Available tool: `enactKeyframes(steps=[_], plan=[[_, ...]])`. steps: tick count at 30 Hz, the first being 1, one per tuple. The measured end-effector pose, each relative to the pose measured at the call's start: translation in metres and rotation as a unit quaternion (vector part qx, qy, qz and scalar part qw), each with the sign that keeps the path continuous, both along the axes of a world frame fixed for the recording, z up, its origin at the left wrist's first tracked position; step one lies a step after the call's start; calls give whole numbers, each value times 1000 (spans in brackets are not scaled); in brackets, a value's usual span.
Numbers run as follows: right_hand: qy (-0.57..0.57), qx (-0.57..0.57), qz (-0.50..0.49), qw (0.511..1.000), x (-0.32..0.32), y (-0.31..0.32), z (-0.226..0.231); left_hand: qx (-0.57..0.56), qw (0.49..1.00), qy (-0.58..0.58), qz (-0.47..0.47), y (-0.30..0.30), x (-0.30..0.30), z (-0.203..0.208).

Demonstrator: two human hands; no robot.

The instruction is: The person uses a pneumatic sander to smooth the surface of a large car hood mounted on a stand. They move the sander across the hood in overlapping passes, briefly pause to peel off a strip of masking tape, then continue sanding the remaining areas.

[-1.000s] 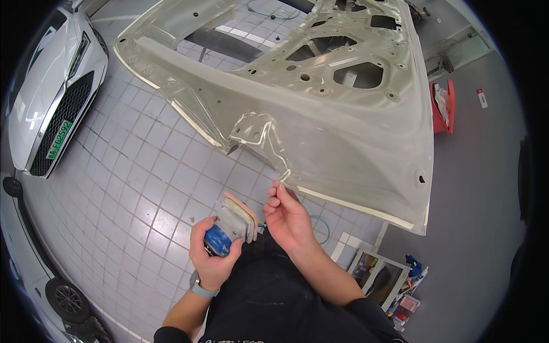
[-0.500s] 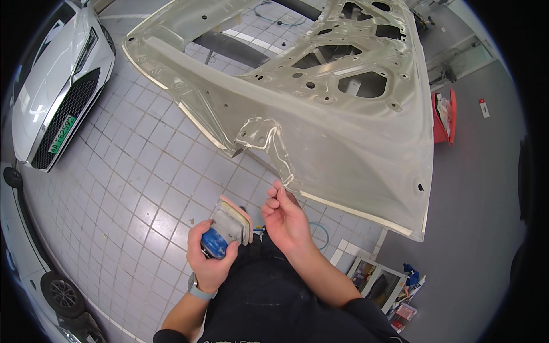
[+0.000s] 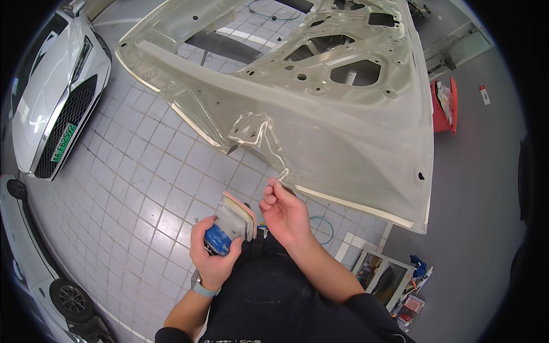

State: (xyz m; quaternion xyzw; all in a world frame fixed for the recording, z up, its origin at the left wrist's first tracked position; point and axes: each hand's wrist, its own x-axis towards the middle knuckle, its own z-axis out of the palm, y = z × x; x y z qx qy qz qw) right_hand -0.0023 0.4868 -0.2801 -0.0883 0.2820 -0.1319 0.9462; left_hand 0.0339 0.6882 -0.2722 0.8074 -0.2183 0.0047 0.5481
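My left hand (image 3: 210, 267) is wrapped round a power sander (image 3: 227, 230) with a blue body, a grey dusty skirt and a pinkish pad edge. It is held low, in front of my dark clothing, with the pad turned to the right. My right hand (image 3: 287, 217) is closed, palm up, fingers curled and thumb tip drawn to the fingertips. Those fingertips are at the near edge of a large grey-green car body panel (image 3: 349, 154), by the lower end of a pale sealant line (image 3: 280, 155). Whether anything is pinched there is too small to tell.
A white car (image 3: 54, 91) stands at the far left, another vehicle (image 3: 34, 251) at the near left. At right are a red bin (image 3: 443, 108) and a small box (image 3: 484, 95) on the grey floor. A cart (image 3: 380, 280) with supplies stands near right; a hose (image 3: 330, 230) lies behind my right wrist.
The whole view has shifted slightly, with the panel a little higher and further left. Both hands keep nearly the same pose; my left hand still holds the sander.
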Motion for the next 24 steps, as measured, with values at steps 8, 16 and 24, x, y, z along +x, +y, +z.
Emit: enactKeyframes(steps=[8, 16, 24], plan=[[27, -60, -2, 998, 2, -7, 4, -16, 999, 19, 25, -5, -12, 2], [96, -226, -19, 969, 3, -5, 12, -30, 996, 49, 66, -7, -33, 0], [153, -363, -38, 918, -1, 6, 5, -29, 995, 39, 82, -8, -43, 3]])
